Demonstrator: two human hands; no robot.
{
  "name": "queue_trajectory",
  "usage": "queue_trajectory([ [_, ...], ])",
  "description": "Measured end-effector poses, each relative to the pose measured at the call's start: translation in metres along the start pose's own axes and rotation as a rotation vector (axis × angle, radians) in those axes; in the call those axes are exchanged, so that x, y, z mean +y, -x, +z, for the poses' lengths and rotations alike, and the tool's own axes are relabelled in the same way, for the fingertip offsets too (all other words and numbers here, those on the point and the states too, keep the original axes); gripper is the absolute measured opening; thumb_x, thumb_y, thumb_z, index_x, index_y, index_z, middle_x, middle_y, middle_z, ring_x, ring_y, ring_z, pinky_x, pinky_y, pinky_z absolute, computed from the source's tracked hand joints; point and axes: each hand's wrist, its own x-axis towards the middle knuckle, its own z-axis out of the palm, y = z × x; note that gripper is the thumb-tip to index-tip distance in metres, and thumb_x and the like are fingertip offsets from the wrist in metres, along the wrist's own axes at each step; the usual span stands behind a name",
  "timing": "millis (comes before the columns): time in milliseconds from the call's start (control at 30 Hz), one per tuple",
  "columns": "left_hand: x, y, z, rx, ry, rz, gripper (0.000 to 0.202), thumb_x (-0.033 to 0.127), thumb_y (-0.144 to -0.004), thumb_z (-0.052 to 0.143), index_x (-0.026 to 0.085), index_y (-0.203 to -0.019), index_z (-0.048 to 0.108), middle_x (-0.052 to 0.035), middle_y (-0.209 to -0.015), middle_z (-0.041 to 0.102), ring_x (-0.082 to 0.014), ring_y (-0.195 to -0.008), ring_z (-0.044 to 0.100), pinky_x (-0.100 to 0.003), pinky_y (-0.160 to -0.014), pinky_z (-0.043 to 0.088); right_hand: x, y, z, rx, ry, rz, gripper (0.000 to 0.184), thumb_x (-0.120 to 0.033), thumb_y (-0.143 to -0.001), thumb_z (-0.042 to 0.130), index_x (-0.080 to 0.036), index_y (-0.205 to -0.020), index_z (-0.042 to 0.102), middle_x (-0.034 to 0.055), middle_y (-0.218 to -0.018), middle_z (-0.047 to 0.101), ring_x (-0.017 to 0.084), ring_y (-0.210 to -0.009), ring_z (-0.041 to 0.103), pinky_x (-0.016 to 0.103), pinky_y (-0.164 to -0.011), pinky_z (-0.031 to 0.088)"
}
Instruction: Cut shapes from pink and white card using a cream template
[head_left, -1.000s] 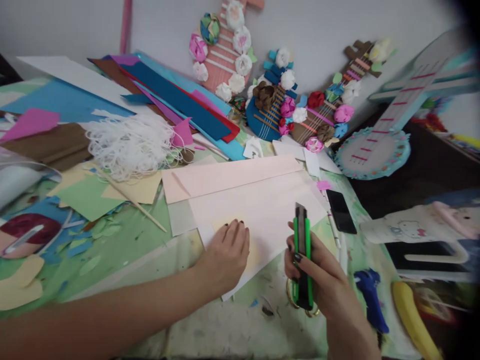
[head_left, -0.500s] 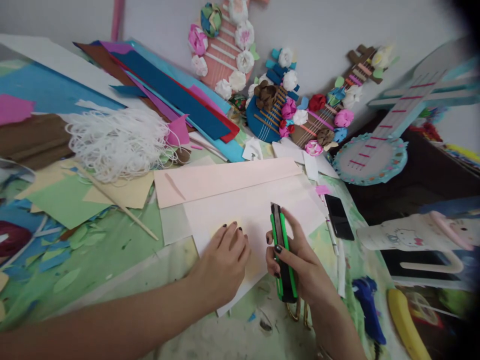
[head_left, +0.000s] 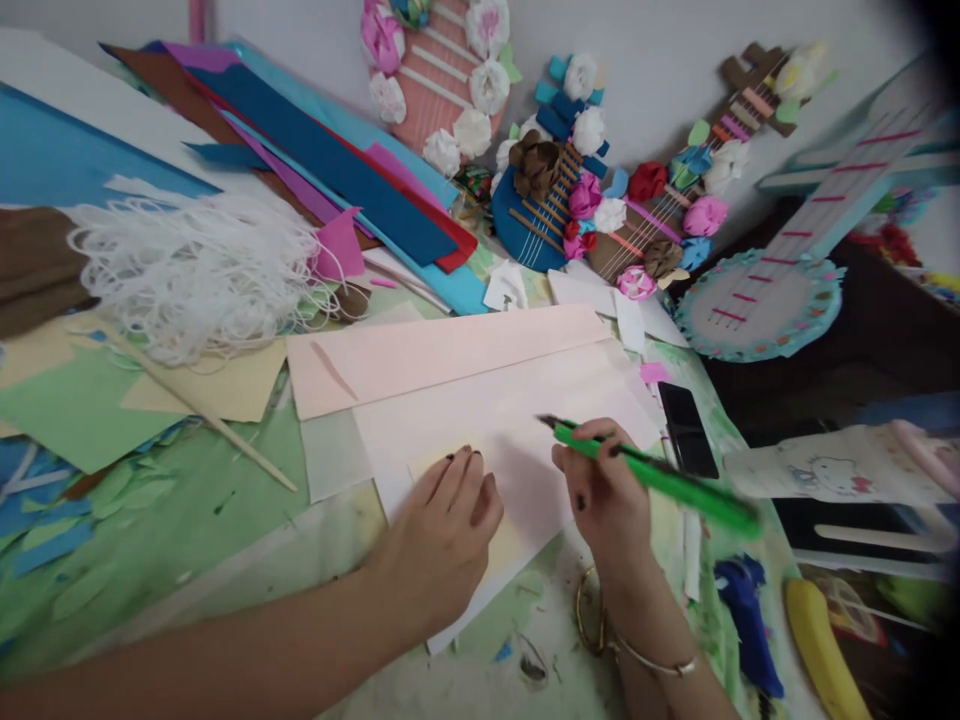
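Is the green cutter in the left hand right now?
No, the right hand holds the green cutter, while the left hand lies flat on the pale pink sheet.

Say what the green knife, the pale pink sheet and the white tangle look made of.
Utility knife: glossy green plastic body by its look, darker tip probably metal; blurred, so unsure. Pale pink sheet: matte paper or thin card, lying flat with thin straight edges. White tangle: fine looped strands, string or shredded plastic; cannot tell which.
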Motion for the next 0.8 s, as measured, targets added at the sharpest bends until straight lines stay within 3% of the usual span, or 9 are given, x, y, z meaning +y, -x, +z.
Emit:
queue_trajectory([
  [67,0.001,0.001,0.002,0.0,0.01,-0.019,0.041,0.028,-0.09,0.049,0.006,-0.124,0.057,-0.0271,-0.137,0.055,-0.038,-0.131,0.05,-0.049,-0.109,0.033,0.009,0.004,0.003,-0.014,0.208,-0.052,0.029,-0.047,-0.093,0.057,-0.02,-0.095,0.068,-0.0084,-0.044,0.042,0.009,-0.036,0.035,0.026,-0.045,0.037],
  [167,0.002,0.001,0.002,-0.003,0.025,-0.026,0.043,0.029,-0.09,0.05,0.005,-0.125,0.055,-0.029,-0.139,0.053,-0.039,-0.134,0.048,-0.049,-0.112,0.031,0.017,0.008,0.008,-0.065,0.44,-0.112,0.04,-0.05,-0.09,0.062,-0.021,-0.117,0.064,-0.0002,-0.066,0.061,0.014,-0.055,0.057,0.028,-0.052,0.046],
  [300,0.001,0.0,-0.001,-0.016,0.045,-0.025,0.044,0.032,-0.087,0.055,0.005,-0.122,0.056,-0.0322,-0.138,0.053,-0.0422,-0.133,0.049,-0.05,-0.11,0.034,0.023,0.009,0.011,-0.151,0.427,-0.078,0.055,-0.042,-0.086,0.068,-0.027,-0.135,0.048,0.0018,-0.085,0.069,0.017,-0.07,0.067,0.03,-0.063,0.056],
  [367,0.001,-0.001,-0.002,-0.02,0.052,-0.027,0.044,0.033,-0.085,0.058,0.006,-0.12,0.057,-0.033,-0.137,0.054,-0.0426,-0.131,0.051,-0.05,-0.108,0.036,0.024,0.009,0.012,-0.182,0.475,-0.09,0.054,-0.034,-0.085,0.068,-0.028,-0.135,0.048,0.0024,-0.091,0.072,0.017,-0.074,0.07,0.028,-0.065,0.059],
  [467,0.002,-0.001,-0.002,-0.006,0.061,-0.032,0.048,0.035,-0.083,0.06,0.006,-0.121,0.056,-0.0331,-0.136,0.054,-0.0421,-0.13,0.053,-0.049,-0.109,0.035,0.02,0.007,0.013,-0.223,0.648,-0.174,0.044,-0.02,-0.083,0.066,-0.026,-0.126,0.06,0.0055,-0.106,0.076,0.019,-0.091,0.074,0.03,-0.082,0.061],
  [567,0.002,-0.002,-0.001,0.008,0.061,-0.035,0.049,0.034,-0.083,0.059,0.006,-0.123,0.054,-0.0311,-0.137,0.055,-0.041,-0.13,0.053,-0.048,-0.11,0.034,0.014,0.004,0.015,-0.244,0.711,-0.226,0.039,-0.016,-0.083,0.063,-0.024,-0.121,0.064,0.0071,-0.116,0.075,0.02,-0.101,0.074,0.03,-0.09,0.06],
  [800,0.001,-0.001,0.001,0.028,0.068,-0.032,0.047,0.035,-0.086,0.054,0.007,-0.124,0.051,-0.0306,-0.137,0.055,-0.0411,-0.128,0.055,-0.049,-0.111,0.03,0.023,0.01,0.012,-0.166,0.711,-0.154,0.041,-0.015,-0.079,0.066,-0.026,-0.118,0.059,0.0049,-0.104,0.075,0.018,-0.084,0.075,0.025,-0.068,0.062],
])
